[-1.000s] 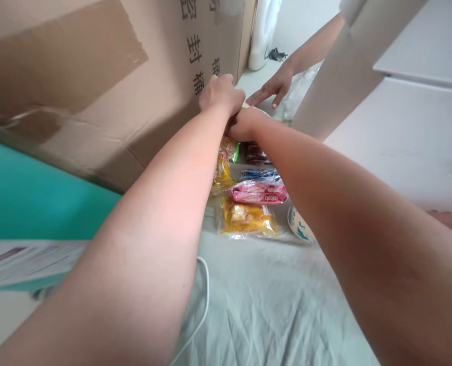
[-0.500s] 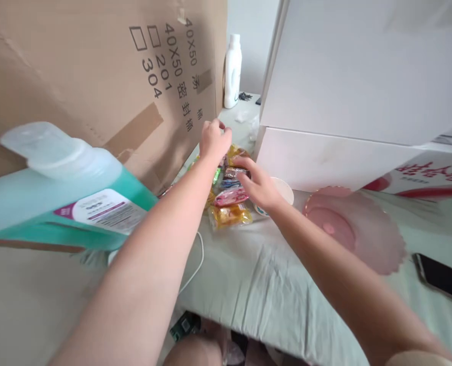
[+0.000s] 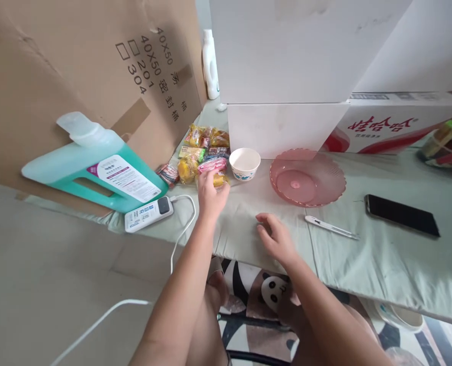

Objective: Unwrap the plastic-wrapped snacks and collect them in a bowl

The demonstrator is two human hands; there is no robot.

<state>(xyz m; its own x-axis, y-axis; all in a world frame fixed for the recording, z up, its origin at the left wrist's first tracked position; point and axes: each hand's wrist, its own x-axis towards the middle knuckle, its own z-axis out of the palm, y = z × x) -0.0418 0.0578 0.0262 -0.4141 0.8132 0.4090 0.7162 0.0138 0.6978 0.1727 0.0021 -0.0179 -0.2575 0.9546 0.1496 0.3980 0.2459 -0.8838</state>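
My left hand (image 3: 212, 197) is at the near edge of a heap of wrapped snacks, its thumb apart from the fingers. Its fingertips lie over a yellow snack packet (image 3: 221, 180) and a pink packet (image 3: 213, 165); whether they press on them I cannot tell. Beside these lie a round yellow packet (image 3: 187, 170) and a dark packet (image 3: 219, 151). Just right of the heap stands a white paper bowl (image 3: 245, 163). My right hand (image 3: 277, 239) is over the table's front part, loosely curved, thumb and fingers apart, holding nothing.
A pink scalloped plate (image 3: 332, 185), a white utility knife (image 3: 330, 227) and a phone (image 3: 401, 215) lie to the right. Leftward are a jug of green liquid (image 3: 125, 178), a white power bank (image 3: 149, 214) with a cable, and a big cardboard box (image 3: 96, 101). White boxes (image 3: 283, 129) stand behind.
Both hands have drawn back toward me from the snacks' far side. My right hand has left the heap for the table front. The view has shifted, showing more of the table's right side.
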